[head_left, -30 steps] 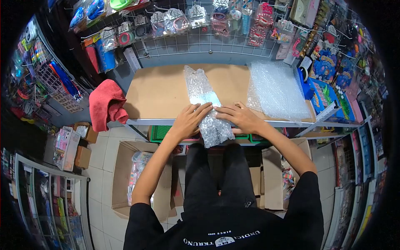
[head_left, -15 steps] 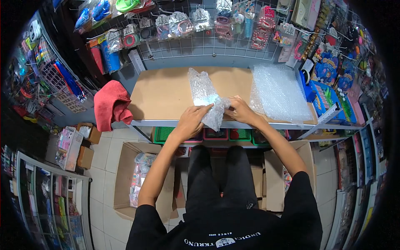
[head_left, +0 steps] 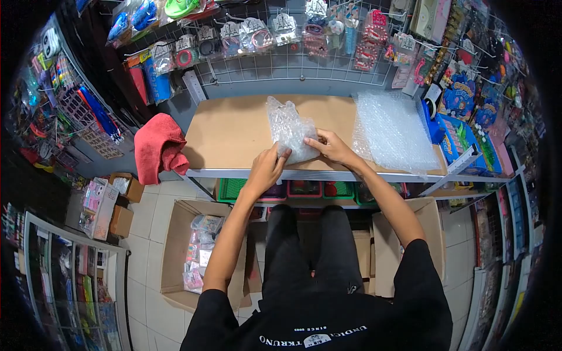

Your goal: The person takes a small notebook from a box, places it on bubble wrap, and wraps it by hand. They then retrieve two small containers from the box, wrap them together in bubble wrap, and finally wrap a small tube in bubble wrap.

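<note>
A piece of bubble wrap [head_left: 291, 130] lies on the brown tabletop [head_left: 231, 126], folded round something I cannot make out. Its far end stretches loosely away from me. My left hand [head_left: 268, 167] grips the near left corner of the wrap, thumb and fingers closed. On the right side, my right hand [head_left: 332, 147] presses its thumb on top of the bundle, with the fingers curled at its edge. Flat sheets of bubble wrap [head_left: 395, 128] are stacked to the right of my right hand.
A red cloth [head_left: 158, 146] hangs at the table's left end. A blue tape dispenser [head_left: 432, 120] stands at the right end. Cardboard boxes [head_left: 175, 251] flank my legs, the left one holding small packets. Packaged goods hang on a wire grid [head_left: 252, 70] behind.
The near flap of bubble wrap has been folded up over the bundle, hiding the pale blue patch seen before. My left hand has moved slightly nearer to me; my right thumb now lies on top.
</note>
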Available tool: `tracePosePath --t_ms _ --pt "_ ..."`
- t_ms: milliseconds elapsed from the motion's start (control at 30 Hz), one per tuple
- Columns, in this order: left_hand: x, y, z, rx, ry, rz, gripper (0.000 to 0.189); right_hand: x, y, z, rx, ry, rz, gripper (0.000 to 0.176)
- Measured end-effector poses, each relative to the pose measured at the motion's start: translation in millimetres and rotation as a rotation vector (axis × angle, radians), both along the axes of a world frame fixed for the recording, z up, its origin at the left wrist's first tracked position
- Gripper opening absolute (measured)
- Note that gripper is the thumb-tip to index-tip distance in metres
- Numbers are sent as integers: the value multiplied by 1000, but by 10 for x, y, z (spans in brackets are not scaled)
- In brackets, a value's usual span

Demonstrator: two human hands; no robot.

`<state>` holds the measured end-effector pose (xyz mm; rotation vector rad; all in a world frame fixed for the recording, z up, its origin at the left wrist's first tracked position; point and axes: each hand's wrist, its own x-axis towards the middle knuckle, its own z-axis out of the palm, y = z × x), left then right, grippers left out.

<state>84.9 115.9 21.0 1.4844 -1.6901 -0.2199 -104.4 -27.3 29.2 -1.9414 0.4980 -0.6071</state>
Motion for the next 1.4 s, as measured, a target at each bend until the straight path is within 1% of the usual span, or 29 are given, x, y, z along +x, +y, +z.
tracePosePath --t_ms 33,133,233,333,367,433,533,600,667,733,767,833,933,1033,1133,1233,1333,1400 --pt "5 -10 4 12 8 23 29 16 -15 -1 40 16 19 33" --pt "21 -26 10 5 -7 28 30 23 -31 64 -27 68 34 34" --pt "22 -21 -8 30 -23 57 30 -47 26 231 120 208 56 36" --pt "0 -9 -1 -35 -20 68 29 -3 -49 116 103 190 139 37" --pt "3 -25 -10 -24 -17 80 29 -20 -69 91 114 208 126 38" --pt "23 -74 -12 -5 -15 106 28 -6 5 230 135 242 101 38" --pt "-4 -117 -7 0 56 149 25 95 -39 90 125 110 91 34" --pt "0 -148 -27 -36 76 158 25 127 -8 81 202 49 62 35" --pt "-2 -181 -69 -63 88 172 25 142 -14 59 249 -8 33 40" --pt "-6 -197 -78 -84 90 195 24 185 -79 -8 264 -62 8 49" --pt "-3 -208 -79 -69 95 208 24 177 -102 -46 260 -57 2 47" --pt "-19 -218 -46 -41 105 232 25 144 -30 68 251 -47 -15 42" --pt "-12 -221 -43 -1 129 224 25 97 81 363 259 258 -32 37" --pt "-18 -225 -58 -16 151 240 27 214 -51 55 332 -14 61 35" --pt "-13 -219 -62 -12 136 243 28 194 -41 77 368 0 45 38" --pt "0 -217 -78 -16 146 221 28 161 59 178 378 -83 -62 40" --pt "-24 -207 -58 -36 151 229 26 108 152 295 570 -204 -70 41" --pt "-13 -226 -64 -46 147 232 24 122 95 273 587 -216 -55 39"
